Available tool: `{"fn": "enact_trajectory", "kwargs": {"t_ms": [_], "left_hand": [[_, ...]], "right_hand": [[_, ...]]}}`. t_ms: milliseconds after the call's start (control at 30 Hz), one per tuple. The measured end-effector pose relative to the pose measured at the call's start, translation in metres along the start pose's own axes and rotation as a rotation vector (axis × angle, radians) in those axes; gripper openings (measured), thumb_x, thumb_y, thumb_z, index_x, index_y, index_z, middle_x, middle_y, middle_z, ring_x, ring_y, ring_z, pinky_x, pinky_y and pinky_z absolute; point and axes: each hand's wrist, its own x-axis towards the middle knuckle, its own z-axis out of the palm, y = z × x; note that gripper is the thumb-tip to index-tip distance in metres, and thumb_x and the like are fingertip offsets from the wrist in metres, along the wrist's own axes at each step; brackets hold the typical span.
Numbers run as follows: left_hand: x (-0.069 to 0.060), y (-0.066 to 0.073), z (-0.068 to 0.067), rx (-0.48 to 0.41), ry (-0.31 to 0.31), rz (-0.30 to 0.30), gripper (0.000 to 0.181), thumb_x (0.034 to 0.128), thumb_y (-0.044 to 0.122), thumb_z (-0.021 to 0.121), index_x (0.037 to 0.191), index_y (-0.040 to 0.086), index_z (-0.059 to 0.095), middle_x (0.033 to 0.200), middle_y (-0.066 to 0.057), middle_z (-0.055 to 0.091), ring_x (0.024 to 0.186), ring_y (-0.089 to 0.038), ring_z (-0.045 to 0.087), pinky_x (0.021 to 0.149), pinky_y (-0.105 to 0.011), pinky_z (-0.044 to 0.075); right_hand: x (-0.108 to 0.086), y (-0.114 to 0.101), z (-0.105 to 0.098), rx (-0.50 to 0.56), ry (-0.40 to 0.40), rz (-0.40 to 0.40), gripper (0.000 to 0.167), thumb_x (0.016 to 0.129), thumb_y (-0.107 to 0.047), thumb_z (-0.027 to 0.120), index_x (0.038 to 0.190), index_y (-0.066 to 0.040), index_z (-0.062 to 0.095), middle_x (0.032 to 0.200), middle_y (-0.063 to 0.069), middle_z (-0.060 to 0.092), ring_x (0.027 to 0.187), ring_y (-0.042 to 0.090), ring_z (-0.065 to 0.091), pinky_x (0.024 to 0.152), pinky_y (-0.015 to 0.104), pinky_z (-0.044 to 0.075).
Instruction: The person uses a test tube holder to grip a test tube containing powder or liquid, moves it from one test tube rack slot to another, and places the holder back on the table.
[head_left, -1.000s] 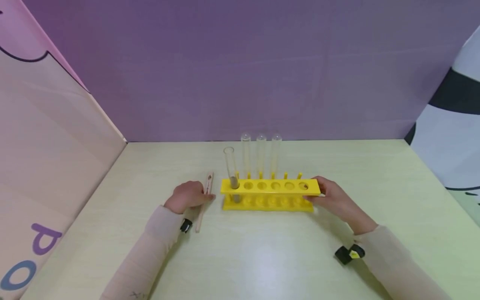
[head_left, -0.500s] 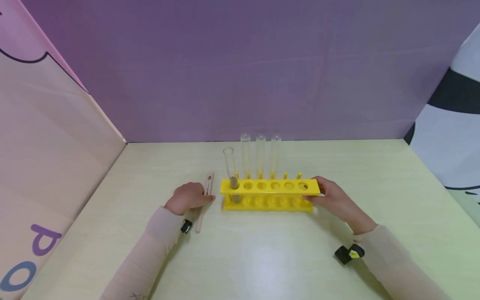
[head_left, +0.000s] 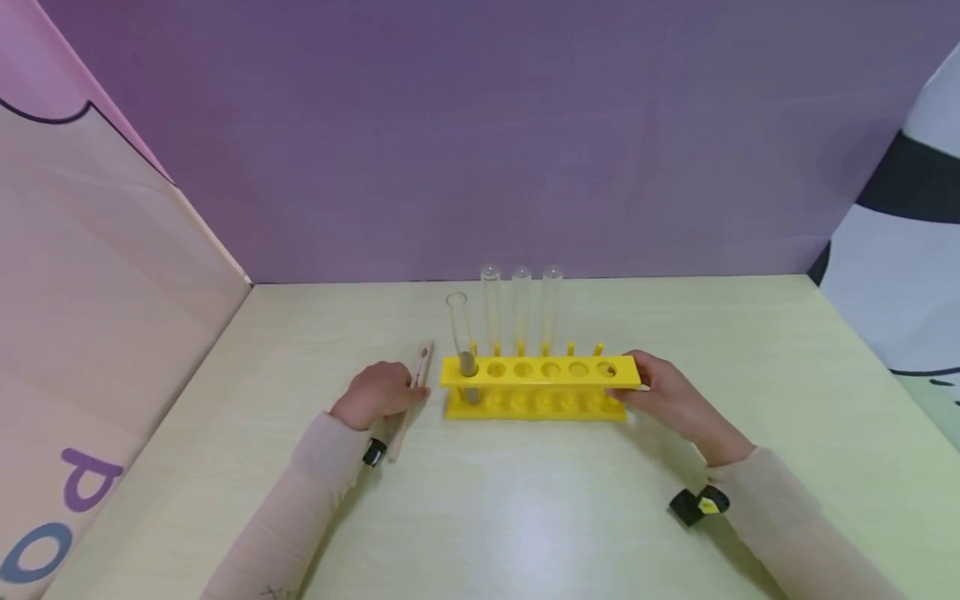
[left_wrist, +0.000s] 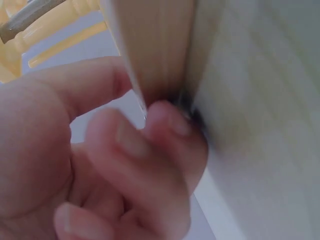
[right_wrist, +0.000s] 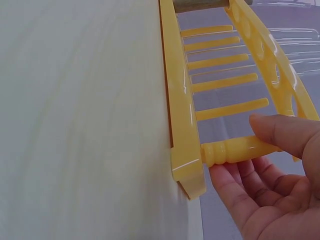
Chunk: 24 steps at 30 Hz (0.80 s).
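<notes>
Head view: your left hand [head_left: 375, 392] pinches the wooden clamp [head_left: 402, 427], which is just left of the yellow rack [head_left: 540, 384], on or very near the table [head_left: 525, 492]. Your right hand [head_left: 666, 397] grips the rack by its right end post [right_wrist: 235, 150]. One test tube [head_left: 460, 325] with grey content stands in the leftmost hole; three clear tubes [head_left: 522, 308] stand upside down behind.
</notes>
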Motion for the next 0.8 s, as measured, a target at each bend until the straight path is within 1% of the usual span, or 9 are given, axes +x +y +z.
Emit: {"fn": "enact_trajectory", "kwargs": {"t_ms": [133,367,567,667,800], "left_hand": [[-0.0001,0.0005,-0.0002,-0.018,0.008,-0.002,0.032,0.0923,0.036,0.058,0.08,0.006,0.061,0.055,-0.002,0.048,0.047,-0.014,0.043,0.045,-0.024,0.035],[-0.0001,0.0011,0.0011,-0.046,0.014,-0.009,0.031,0.0924,0.035,0.058,0.082,0.007,0.061,0.055,-0.002,0.048,0.044,-0.013,0.043,0.043,-0.024,0.034],[-0.0002,0.003,0.0003,-0.032,0.045,0.003,0.032,0.092,0.036,0.058,0.079,0.007,0.061,0.058,-0.002,0.047,0.047,-0.014,0.042,0.043,-0.024,0.032],[-0.0013,0.0044,-0.0003,-0.015,0.06,0.016,0.032,0.0917,0.037,0.058,0.079,0.007,0.062,0.06,-0.002,0.047,0.049,-0.014,0.043,0.045,-0.024,0.033],[-0.0025,0.0047,-0.0009,0.003,0.088,0.043,0.032,0.091,0.037,0.059,0.079,0.008,0.064,0.06,-0.001,0.048,0.051,-0.015,0.045,0.047,-0.025,0.034]], "right_hand": [[-0.0002,-0.0004,-0.0002,-0.002,-0.001,0.004,0.037,0.089,-0.007,0.062,0.122,0.004,0.049,0.124,0.021,0.054,0.109,0.032,0.052,0.086,0.036,0.047],[-0.0007,-0.0003,0.0,-0.001,-0.009,0.009,0.037,0.09,-0.007,0.062,0.123,0.004,0.048,0.124,0.02,0.054,0.106,0.03,0.052,0.081,0.028,0.048],[-0.0012,-0.0016,-0.0002,-0.006,-0.014,0.013,0.038,0.09,-0.009,0.062,0.123,0.004,0.048,0.125,0.02,0.054,0.107,0.03,0.051,0.083,0.032,0.048],[-0.0013,-0.0019,-0.0002,-0.013,-0.013,0.02,0.037,0.091,-0.009,0.061,0.123,0.004,0.048,0.124,0.02,0.054,0.107,0.03,0.051,0.083,0.034,0.047],[-0.0012,-0.0022,-0.0001,-0.016,-0.013,0.024,0.036,0.091,-0.008,0.061,0.122,0.003,0.049,0.124,0.02,0.055,0.107,0.03,0.051,0.083,0.034,0.047]]}}
